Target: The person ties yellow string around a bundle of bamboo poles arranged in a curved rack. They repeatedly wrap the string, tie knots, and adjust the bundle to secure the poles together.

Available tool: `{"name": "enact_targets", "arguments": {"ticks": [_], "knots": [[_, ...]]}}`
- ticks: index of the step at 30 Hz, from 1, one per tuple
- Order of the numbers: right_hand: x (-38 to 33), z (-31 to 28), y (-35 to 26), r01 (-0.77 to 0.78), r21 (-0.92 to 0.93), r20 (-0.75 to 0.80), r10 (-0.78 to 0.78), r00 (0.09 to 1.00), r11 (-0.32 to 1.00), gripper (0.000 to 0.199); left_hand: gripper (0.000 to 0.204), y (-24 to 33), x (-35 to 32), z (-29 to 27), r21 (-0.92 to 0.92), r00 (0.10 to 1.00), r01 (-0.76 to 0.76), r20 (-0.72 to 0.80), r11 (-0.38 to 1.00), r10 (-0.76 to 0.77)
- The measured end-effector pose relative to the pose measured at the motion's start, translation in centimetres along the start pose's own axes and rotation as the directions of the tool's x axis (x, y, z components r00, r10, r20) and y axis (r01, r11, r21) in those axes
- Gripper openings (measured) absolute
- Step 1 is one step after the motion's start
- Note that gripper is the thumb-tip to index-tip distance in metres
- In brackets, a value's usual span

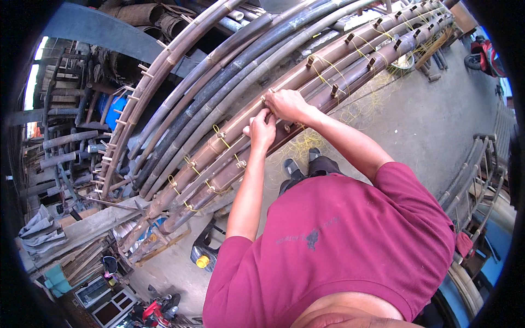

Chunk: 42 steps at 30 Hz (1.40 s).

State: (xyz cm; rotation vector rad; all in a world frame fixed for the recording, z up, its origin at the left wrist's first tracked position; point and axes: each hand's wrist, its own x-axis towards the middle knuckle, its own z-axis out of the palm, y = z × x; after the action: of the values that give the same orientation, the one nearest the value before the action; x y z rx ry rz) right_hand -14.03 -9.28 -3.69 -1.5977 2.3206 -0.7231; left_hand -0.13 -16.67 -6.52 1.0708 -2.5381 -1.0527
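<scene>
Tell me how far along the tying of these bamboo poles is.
Done: yellow ties already bind the poles at several spots to either side of the hands. In hand: the left hand and right hand work together at one spot on the poles. Left: I cannot tell how many spots remain; loose yellow string lies on the floor.

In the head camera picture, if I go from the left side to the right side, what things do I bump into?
Blue barrel → yellow-capped jug on the floor → left hand → right hand → red thing at the far right edge.
</scene>
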Motion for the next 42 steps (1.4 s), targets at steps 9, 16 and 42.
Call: {"name": "enact_targets", "arguments": {"ticks": [9, 16, 42], "knots": [[-2.8, -0.2, 2.0, -0.020, 0.039, -0.068, 0.022, 0.997, 0.999, 0.023, 0.025, 0.5, 0.6, 0.3, -0.115, 0.985, 0.173, 0.030, 0.978, -0.170], [-1.9, 1.1, 1.2, -0.217, 0.232, 0.001, 0.223, 0.975, 0.948, 0.022, 0.024, -2.1, 1.3, 1.4, -0.294, 0.993, 0.116, 0.032, 0.949, -0.112], [-13.8, 3.1, 0.3, 0.121, 0.524, 0.066, -0.182, 0.981, 0.843, 0.016, 0.016, 1.6, 13.5, -1.8, -0.484, 0.981, -0.159, -0.177, 0.861, 0.082]]}}
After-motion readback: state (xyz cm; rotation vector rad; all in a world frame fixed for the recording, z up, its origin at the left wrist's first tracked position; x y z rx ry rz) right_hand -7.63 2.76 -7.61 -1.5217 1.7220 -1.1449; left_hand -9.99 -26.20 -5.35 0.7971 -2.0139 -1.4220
